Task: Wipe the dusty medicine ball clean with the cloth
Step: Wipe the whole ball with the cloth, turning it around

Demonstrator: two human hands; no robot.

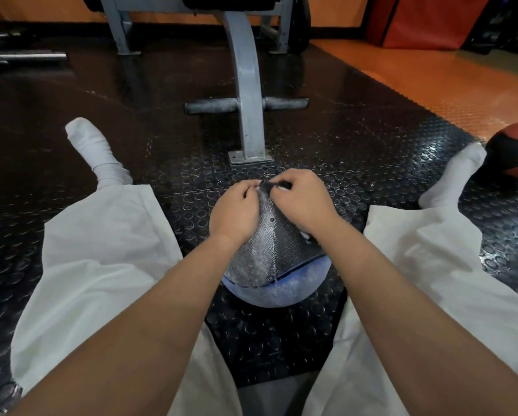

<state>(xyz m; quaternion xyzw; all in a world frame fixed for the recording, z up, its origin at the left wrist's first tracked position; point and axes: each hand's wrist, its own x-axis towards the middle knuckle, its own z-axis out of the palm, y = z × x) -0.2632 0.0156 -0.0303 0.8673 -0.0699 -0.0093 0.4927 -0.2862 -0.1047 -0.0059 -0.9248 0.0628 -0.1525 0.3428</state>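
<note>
A blue medicine ball (277, 291), grey with dust, sits on the black studded floor mat between my spread legs. A dark cloth (269, 250) with a fine silvery pattern and a dark hem is draped over the ball's top and hides most of it. My left hand (236, 211) and my right hand (304, 199) are close together at the far side of the ball. Each pinches the bunched upper edge of the cloth with curled fingers. A little white shows under my right hand; I cannot tell what it is.
A grey steel bench frame (247, 109) with a crossbar stands bolted to the mat just beyond the ball. A red and black medicine ball (515, 151) lies by my right foot. Steel bars (26, 57) lie at far left. My white-trousered legs flank the ball.
</note>
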